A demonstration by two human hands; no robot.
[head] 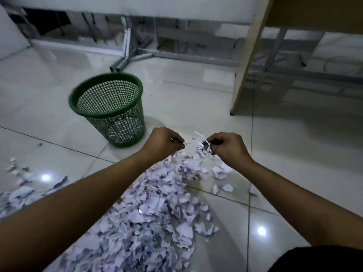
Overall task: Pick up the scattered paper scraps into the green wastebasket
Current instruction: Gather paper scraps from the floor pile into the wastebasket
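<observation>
Two hands, head view: the left hand [164, 141] and right hand [227, 147] are each curled, pinching white paper scraps [204, 146] above the far end of a scrap pile [149, 213] on the tiled floor [196, 91]. The green wastebasket [110, 108] stands upright just beyond the left hand; it appears to hold some scraps, though blur obscures this. A board panel [249, 55] stands beyond the right hand.

tiled floor [196, 99], paper scraps [149, 213], green wastebasket [110, 107]
</observation>
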